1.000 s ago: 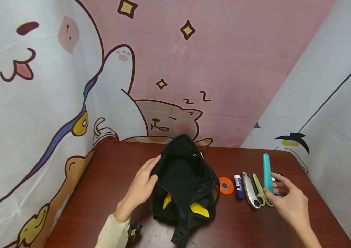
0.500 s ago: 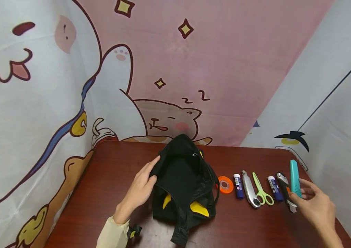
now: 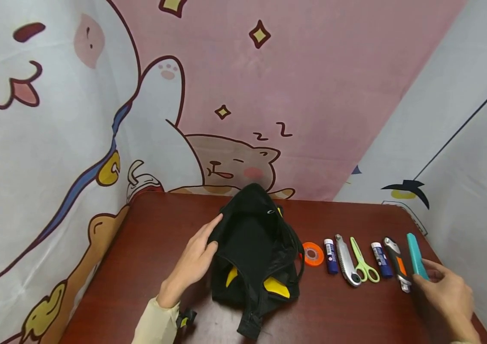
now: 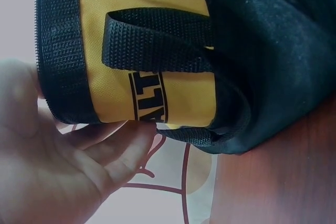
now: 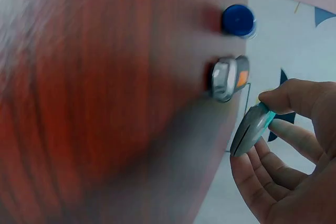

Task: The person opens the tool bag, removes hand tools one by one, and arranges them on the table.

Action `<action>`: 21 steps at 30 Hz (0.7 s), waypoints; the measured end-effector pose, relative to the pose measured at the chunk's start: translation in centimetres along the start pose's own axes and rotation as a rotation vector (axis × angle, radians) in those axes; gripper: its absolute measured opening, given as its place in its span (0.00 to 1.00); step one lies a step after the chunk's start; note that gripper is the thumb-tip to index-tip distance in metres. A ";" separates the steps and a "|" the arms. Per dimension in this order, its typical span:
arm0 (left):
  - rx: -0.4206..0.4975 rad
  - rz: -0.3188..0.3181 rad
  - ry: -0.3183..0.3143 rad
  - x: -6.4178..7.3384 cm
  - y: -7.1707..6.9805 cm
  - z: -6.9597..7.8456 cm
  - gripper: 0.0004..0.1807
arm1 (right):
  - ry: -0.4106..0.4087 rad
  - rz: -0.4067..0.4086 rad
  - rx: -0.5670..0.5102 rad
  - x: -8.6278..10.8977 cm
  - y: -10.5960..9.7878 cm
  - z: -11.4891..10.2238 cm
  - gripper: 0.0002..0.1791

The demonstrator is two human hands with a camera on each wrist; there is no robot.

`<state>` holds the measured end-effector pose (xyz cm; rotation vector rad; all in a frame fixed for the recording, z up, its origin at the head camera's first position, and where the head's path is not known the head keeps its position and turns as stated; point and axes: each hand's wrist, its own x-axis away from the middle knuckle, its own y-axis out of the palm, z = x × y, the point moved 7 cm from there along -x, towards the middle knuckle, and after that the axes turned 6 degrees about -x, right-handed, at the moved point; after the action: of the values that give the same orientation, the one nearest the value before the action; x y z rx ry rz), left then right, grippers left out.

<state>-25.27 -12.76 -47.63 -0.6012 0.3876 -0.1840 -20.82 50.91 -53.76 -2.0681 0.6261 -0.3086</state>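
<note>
A black and yellow bag (image 3: 248, 239) stands with its mouth facing up in the middle of the table. My left hand (image 3: 192, 258) holds its left rim, thumb on the mouth side. Yellow cloth (image 4: 121, 93) with partly hidden black lettering shows beside the fingers in the left wrist view. At the table's right side my right hand (image 3: 447, 291) pinches a long turquoise tool (image 3: 416, 255) between thumb and fingers. Its end is grey with a dark slit (image 5: 251, 129); its kind is unclear. Just left of it lies a black and orange utility knife (image 3: 397, 263).
Leftward from that knife lie a glue stick (image 3: 382, 260), light green scissors (image 3: 364, 263), a silver utility knife (image 3: 346, 260), another glue stick (image 3: 331, 256) and an orange tape roll (image 3: 312, 254). A printed cloth wall (image 3: 333, 95) borders the table (image 3: 162, 215).
My right hand has carried the turquoise tool rightward, past the glue stick and the black and orange knife, which it covered before, and then lowered it. My left hand stays at the bag.
</note>
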 end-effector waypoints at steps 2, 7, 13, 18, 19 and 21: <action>-0.005 -0.007 0.005 0.0 0.0 0.0 0.39 | 0.019 -0.021 0.012 -0.1 0.2 0.6 0.36; -0.017 -0.019 0.013 0.0 0.1 0.1 0.39 | 0.084 -0.070 0.038 -0.4 1.0 2.3 0.36; -0.025 -0.027 0.010 -0.1 0.1 0.1 0.39 | 0.092 -0.083 0.056 -1.1 1.4 3.6 0.36; -0.025 -0.025 0.012 -0.1 0.1 0.1 0.39 | 0.075 -0.081 0.065 -1.2 1.4 3.2 0.35; -0.025 -0.026 0.012 -0.1 0.1 0.1 0.39 | 0.074 -0.082 0.069 -1.2 1.4 3.2 0.35; -0.026 -0.028 0.010 -0.1 0.1 0.1 0.39 | 0.080 -0.082 0.076 -1.2 1.4 3.2 0.34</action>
<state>-25.30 -12.55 -47.59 -0.6317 0.3921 -0.2091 -20.81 53.19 -56.70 -2.0200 0.5695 -0.4575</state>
